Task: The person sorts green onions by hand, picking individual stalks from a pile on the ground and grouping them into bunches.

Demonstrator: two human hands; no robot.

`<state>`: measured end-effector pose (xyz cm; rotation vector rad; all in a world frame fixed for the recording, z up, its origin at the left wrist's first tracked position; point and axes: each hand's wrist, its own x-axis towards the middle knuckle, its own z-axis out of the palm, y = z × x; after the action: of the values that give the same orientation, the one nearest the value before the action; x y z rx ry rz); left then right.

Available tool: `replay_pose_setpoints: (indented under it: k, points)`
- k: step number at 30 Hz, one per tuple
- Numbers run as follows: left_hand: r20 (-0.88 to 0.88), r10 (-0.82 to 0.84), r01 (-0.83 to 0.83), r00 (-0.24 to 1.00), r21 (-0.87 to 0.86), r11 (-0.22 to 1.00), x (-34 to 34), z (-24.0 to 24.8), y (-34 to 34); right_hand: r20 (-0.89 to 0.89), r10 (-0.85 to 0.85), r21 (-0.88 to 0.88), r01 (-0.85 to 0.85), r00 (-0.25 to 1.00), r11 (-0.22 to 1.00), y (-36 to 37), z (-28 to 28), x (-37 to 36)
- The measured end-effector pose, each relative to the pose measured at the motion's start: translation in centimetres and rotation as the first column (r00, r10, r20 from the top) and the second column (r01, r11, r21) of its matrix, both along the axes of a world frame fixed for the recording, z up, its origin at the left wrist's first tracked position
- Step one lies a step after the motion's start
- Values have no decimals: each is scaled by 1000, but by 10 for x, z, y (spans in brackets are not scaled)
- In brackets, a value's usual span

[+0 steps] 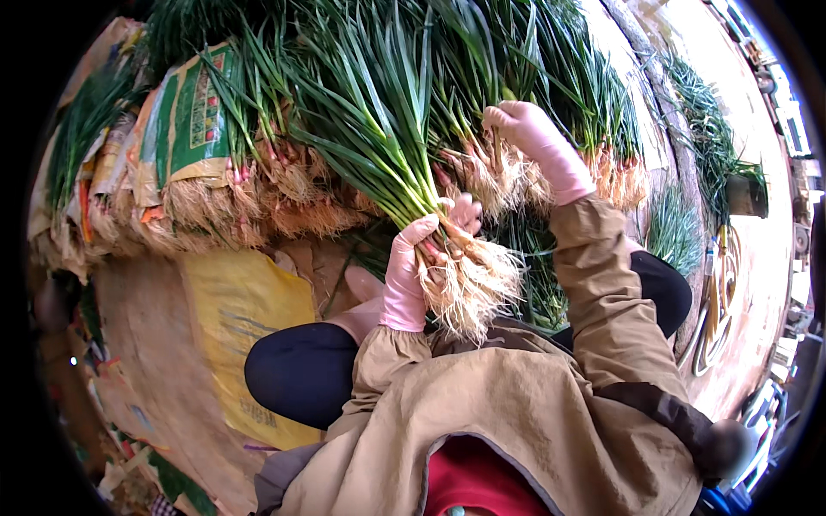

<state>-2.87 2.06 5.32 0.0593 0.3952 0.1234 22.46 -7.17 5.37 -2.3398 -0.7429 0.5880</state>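
Bunch [447, 258] clasped in left hand [404, 279] grip.

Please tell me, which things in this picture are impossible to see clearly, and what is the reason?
- Head view: left hand palm, hidden behind the held bunch of green onions.
- Right hand fingers, partly buried among stalks in the pile.
- Printed sack: markings too small.
- Hose by the right rim, bent and blurred by the fisheye.
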Motion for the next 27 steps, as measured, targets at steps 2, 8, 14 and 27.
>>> replay_pose_setpoints:
  k: [2, 8, 14, 27]
  points:
    - [-34, -19, 22, 999, 86, 996, 3, -2, -1, -336, 77, 86, -51, 939, 995, -2, 13, -12]
    - [-130, -271, 291, 954, 174, 941, 0, -23, 5, 264, 174, 90, -203, 949, 975, -8, 7, -102]
    - [42, -206, 198, 978, 137, 971, 4, -14, -6, -142, -406, 439, 425, 903, 792, -38, -82, -77]
    - [353, -50, 61, 934, -21, 998, -4, 3, 0, 122, -70, -317, 106, 990, 943, 30, -19, -35]
